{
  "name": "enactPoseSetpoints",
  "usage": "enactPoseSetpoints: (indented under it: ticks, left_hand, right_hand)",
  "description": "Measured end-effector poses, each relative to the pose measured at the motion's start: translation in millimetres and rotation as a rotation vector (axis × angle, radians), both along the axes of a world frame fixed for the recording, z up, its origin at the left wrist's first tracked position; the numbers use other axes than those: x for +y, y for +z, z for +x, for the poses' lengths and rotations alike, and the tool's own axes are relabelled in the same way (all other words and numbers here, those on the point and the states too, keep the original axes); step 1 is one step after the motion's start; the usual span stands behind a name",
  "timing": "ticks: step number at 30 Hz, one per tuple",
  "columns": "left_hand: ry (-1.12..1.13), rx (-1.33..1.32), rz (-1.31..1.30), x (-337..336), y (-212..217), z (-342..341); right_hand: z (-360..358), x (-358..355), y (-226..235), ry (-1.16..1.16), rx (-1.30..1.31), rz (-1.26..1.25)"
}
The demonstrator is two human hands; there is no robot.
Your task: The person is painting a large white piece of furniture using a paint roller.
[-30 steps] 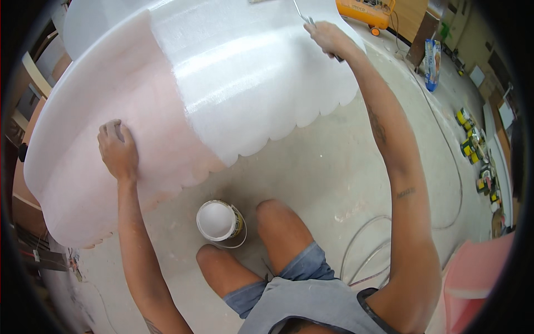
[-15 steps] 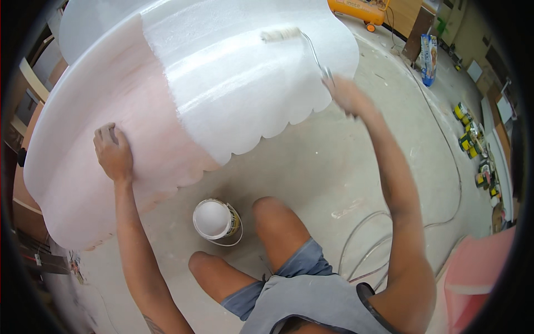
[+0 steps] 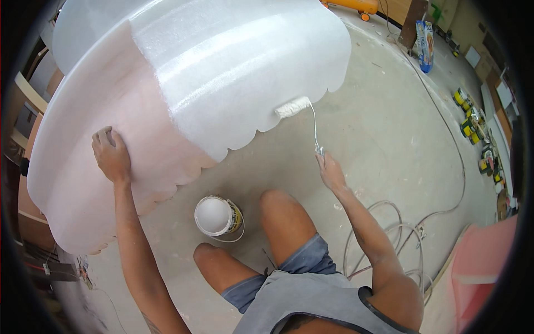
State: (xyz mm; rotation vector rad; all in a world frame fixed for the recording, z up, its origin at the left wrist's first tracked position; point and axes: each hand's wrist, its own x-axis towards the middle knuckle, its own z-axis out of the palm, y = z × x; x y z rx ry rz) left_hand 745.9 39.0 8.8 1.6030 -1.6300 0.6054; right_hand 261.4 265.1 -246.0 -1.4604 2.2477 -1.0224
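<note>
A large curved panel with a scalloped edge point(image 3: 222, 83) fills the upper left; part is wet white, part pale pink. My right hand point(image 3: 332, 171) is closed round the handle of a paint roller point(image 3: 292, 107). Its white sleeve lies against the panel's scalloped lower edge, and a bent wire frame joins it to the handle. My left hand point(image 3: 112, 156) rests on the pink part, fingers loosely bent and thumb apart, with nothing seen in it. Between the panel and my knees stands a paint bucket point(image 3: 213, 216) with white inside and its wire handle hanging down.
A coiled hose point(image 3: 400, 222) lies on the concrete floor at right. Several yellow and dark cans point(image 3: 470, 125) line the right side. A blue bag point(image 3: 425, 47) and an orange wheeled machine point(image 3: 356, 5) are at the far right. A pink curved piece point(image 3: 484, 267) stands at lower right.
The roller has come down and nearer, from high on the white surface to its scalloped edge. My right hand has moved nearer with it. My left hand stays on the pink area.
</note>
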Motion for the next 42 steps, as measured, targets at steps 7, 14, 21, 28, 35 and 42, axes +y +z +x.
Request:
enactPoseSetpoints:
  ticks: [7, 14, 21, 28, 35, 42]
  left_hand:
    - [-0.018, -0.028, -0.029, 1, 1, -2]
    - [-0.027, -0.016, -0.042, -2, -1, 0]
    - [-0.020, -0.040, -0.056, -4, 1, -6]
    - [-0.036, -0.043, -0.051, -2, 0, 7]
    - [-0.018, -0.016, -0.031, -4, 0, -4]
    - [0.015, -0.030, 0.003, -5, 0, -3]
  right_hand:
    - [5, -97, 131, -0.010, 0.155, -0.140]
    - [22, -205, 331, 0.133, 0.161, 0.188]
    - [13, -316, 398, 0.042, 0.113, 0.028]
    - [16, -248, 374, 0.166, 0.212, 0.072]
    - [-13, -85, 101, 0.038, 0.079, -0.086]
    - [6, -15, -78, -0.021, -0.014, 0.112]
